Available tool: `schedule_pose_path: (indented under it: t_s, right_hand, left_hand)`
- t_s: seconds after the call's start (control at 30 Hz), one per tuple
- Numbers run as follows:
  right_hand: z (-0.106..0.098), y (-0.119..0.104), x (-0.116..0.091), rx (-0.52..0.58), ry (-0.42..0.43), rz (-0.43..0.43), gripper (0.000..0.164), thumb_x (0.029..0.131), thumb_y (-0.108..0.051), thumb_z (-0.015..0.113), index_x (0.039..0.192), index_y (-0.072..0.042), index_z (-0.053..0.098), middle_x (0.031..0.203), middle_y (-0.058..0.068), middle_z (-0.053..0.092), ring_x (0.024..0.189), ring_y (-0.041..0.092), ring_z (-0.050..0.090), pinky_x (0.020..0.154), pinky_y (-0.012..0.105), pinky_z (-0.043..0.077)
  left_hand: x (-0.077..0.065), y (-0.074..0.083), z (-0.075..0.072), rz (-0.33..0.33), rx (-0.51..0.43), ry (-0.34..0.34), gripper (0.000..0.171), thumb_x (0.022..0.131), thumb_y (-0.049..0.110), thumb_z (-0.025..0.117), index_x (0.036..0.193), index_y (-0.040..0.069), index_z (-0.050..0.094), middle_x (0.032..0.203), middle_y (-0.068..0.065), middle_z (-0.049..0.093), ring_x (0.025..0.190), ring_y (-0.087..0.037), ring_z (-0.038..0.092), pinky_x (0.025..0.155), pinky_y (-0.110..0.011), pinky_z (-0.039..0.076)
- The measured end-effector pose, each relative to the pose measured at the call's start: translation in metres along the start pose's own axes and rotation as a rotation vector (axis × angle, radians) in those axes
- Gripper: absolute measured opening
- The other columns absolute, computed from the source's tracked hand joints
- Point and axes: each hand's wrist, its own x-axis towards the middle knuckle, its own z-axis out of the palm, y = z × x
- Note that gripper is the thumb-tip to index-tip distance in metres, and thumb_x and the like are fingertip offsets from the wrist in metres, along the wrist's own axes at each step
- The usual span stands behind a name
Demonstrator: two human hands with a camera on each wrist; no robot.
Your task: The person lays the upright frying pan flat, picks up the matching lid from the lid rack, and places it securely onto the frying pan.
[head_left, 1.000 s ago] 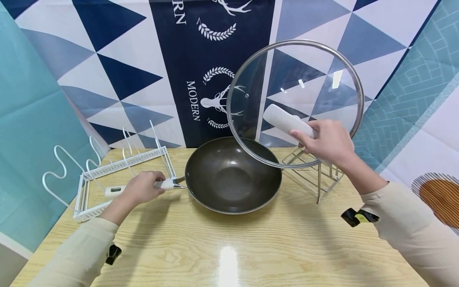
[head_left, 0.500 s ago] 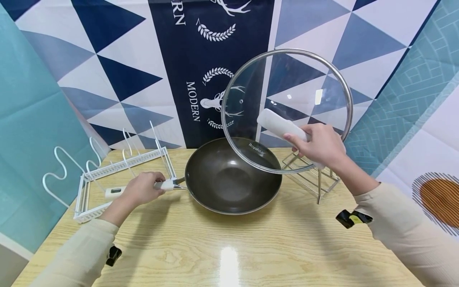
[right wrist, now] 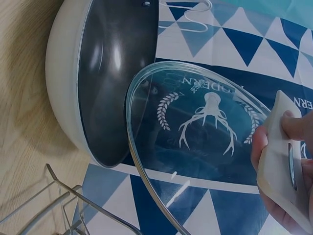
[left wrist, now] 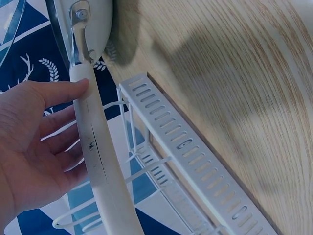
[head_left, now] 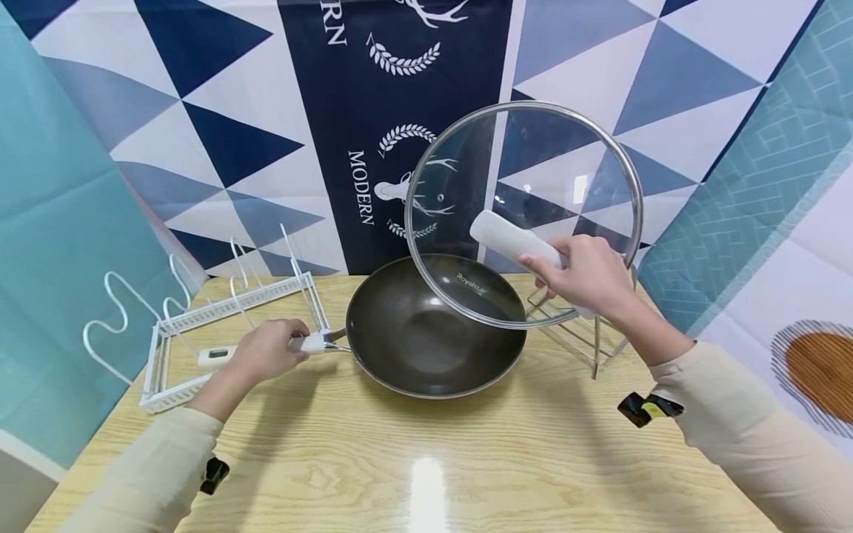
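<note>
A dark wok (head_left: 426, 363) with a cream outside stands on the table, its white handle (left wrist: 100, 147) pointing left. My left hand (head_left: 269, 352) grips that handle; in the left wrist view the thumb lies on top and the fingers reach underneath. Over the wok's back right side, a round glass lid (head_left: 546, 159) with a metal rim is held up, tilted toward me. My right hand (head_left: 589, 272) holds the lid by its long white knob handle (head_left: 509, 237). In the right wrist view the lid's rim overlaps the wok's edge.
A white wire rack (head_left: 156, 400) with looped dividers stands left, beneath the wok handle. Behind the lid, at right, is a metal wire stand (head_left: 595, 348). A patterned backdrop (head_left: 243, 141) rises behind the wooden table (head_left: 373, 466).
My right hand has moved the glass lid left and lower, closer over the wok. My left hand keeps its grip on the wok handle, and the wok has stayed in place.
</note>
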Motion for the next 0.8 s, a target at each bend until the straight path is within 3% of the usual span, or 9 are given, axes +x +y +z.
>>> schedule_pose_path:
  t_s: [0.13, 0.3, 0.6, 0.8]
  right_hand:
    - [0.003, -0.002, 0.0, 0.004, 0.007, -0.01, 0.049, 0.091, -0.057, 0.053, 0.092, -0.011, 0.07, 0.063, 0.003, 0.071, 0.064, 0.019, 0.064, 0.047, 0.028, 0.039]
    - [0.008, -0.004, 0.003, 0.018, -0.019, -0.023, 0.05, 0.092, -0.056, 0.052, 0.091, -0.01, 0.069, 0.064, 0.002, 0.071, 0.062, 0.016, 0.064, 0.049, 0.028, 0.04]
    - [0.019, -0.008, 0.006, 0.036, -0.079, 0.021, 0.053, 0.09, -0.057, 0.054, 0.106, -0.008, 0.068, 0.069, 0.004, 0.073, 0.062, 0.014, 0.065, 0.049, 0.027, 0.04]
    - [0.024, -0.01, 0.01, 0.042, -0.099, 0.023, 0.054, 0.091, -0.057, 0.054, 0.106, -0.008, 0.068, 0.067, 0.003, 0.073, 0.06, 0.012, 0.064, 0.05, 0.027, 0.041]
  left_hand:
    - [0.0, 0.0, 0.001, 0.004, -0.001, 0.004, 0.031, 0.082, 0.016, 0.07, 0.11, 0.003, 0.066, 0.103, -0.015, 0.071, 0.091, -0.031, 0.067, 0.074, -0.046, 0.054]
    - [-0.001, 0.0, 0.0, -0.01, -0.003, 0.005, 0.031, 0.082, 0.016, 0.07, 0.11, 0.004, 0.066, 0.105, -0.016, 0.071, 0.092, -0.031, 0.067, 0.074, -0.046, 0.054]
    - [0.0, 0.0, -0.001, -0.007, 0.003, -0.001, 0.031, 0.082, 0.016, 0.071, 0.11, 0.004, 0.067, 0.105, -0.016, 0.071, 0.093, -0.032, 0.067, 0.073, -0.045, 0.054]
    - [0.0, -0.001, 0.001, -0.006, 0.008, 0.01, 0.031, 0.082, 0.016, 0.071, 0.11, 0.005, 0.067, 0.105, -0.015, 0.071, 0.093, -0.032, 0.067, 0.073, -0.045, 0.054]
